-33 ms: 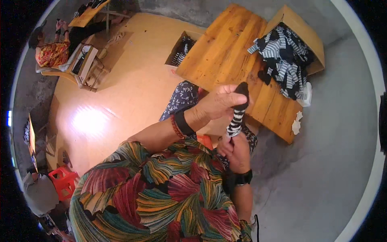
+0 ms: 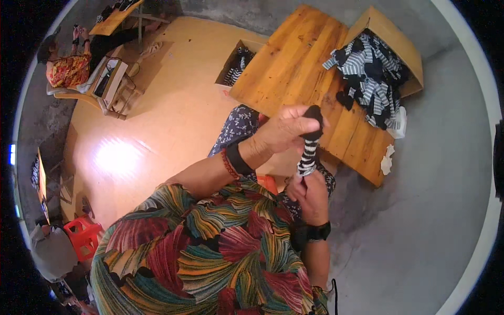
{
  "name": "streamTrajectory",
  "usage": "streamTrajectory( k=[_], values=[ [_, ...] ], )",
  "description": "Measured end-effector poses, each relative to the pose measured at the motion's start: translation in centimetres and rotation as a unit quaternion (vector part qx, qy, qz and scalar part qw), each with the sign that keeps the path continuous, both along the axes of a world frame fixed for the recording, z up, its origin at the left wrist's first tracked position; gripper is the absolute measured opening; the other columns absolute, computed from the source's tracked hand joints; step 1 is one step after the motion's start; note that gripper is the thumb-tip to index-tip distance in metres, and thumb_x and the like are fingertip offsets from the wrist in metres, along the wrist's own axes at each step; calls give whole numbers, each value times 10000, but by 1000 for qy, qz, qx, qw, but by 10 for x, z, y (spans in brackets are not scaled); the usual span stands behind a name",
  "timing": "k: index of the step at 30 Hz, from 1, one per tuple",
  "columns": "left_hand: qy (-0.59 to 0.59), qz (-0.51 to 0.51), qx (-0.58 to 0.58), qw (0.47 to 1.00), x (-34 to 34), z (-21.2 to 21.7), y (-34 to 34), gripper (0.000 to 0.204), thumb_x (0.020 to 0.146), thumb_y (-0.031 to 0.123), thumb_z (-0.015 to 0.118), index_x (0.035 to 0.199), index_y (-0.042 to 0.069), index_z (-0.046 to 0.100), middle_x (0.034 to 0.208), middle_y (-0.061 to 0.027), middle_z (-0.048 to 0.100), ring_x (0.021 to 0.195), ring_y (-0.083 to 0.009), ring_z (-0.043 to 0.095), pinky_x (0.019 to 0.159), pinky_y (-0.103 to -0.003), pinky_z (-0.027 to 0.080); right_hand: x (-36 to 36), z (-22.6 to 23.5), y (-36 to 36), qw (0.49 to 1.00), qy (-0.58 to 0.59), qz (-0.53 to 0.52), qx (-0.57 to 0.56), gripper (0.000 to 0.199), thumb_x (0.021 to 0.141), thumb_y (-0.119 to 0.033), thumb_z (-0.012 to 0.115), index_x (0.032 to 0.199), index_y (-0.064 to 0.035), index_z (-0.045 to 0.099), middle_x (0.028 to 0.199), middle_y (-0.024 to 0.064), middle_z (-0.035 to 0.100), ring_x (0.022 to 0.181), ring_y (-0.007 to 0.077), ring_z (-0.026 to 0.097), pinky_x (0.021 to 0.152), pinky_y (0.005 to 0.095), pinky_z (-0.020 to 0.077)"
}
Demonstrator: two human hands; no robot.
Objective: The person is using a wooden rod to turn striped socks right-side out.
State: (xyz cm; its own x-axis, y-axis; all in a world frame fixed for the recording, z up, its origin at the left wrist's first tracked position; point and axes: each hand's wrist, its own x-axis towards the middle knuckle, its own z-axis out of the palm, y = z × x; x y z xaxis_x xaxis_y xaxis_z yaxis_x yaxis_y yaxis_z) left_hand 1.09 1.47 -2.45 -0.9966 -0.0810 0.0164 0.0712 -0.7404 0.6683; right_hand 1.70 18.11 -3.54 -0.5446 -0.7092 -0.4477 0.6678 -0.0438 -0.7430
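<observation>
A wooden surface [image 2: 294,63] is seen ahead, with a cardboard box [image 2: 399,42] at its far right corner, from which a heap of striped socks [image 2: 367,79] spills. In front of the surface, a black-and-white striped sock [image 2: 308,152] is held upright: its dark top is gripped by the left hand [image 2: 286,128], its lower end pinched by the right hand [image 2: 310,197].

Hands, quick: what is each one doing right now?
Left hand: closed on the black top end of a striped sock.
Right hand: closed on the same sock's lower end.
</observation>
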Motion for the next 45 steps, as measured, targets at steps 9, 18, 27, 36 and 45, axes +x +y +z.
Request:
streamTrajectory(
  k=[9,18,27,36,45],
  values=[
    [-47,-70,80,993,6,-4,-12,408,843,403,485,867,6,573,633,-21,545,457,-86,484,400,-193,382,-19,-9,25,930,312,-9,195,297,856,-233,472,648,-24,512,569,-25,463,534,57,404,488,207,326],
    [-46,-90,-42,994,4,-21,-4,448,740,445,609,869,18,569,654,0,525,496,-69,482,438,-192,389,-17,-15,18,966,198,-11,167,296,849,-268,476,652,-49,502,462,-44,368,386,40,304,375,207,234],
    [20,47,-253,966,0,17,-19,350,789,198,591,1092,47,502,768,4,529,473,-39,446,374,-174,350,-16,-10,15,995,70,-30,68,243,860,-252,476,709,-61,471,477,-33,347,385,61,299,382,212,248],
    [-16,105,-368,924,0,32,-15,232,833,223,528,1007,70,515,640,42,471,413,-19,354,341,-172,259,-21,-11,9,931,321,-48,169,283,855,-239,490,670,-29,528,568,-44,443,508,42,372,462,200,283],
    [-59,137,-185,971,-18,1,-15,429,872,400,421,590,82,483,517,10,416,460,-76,388,423,-209,296,-15,-18,20,919,351,1,176,305,852,-250,486,655,-19,519,564,-41,434,533,45,366,480,215,295]
  ],
)
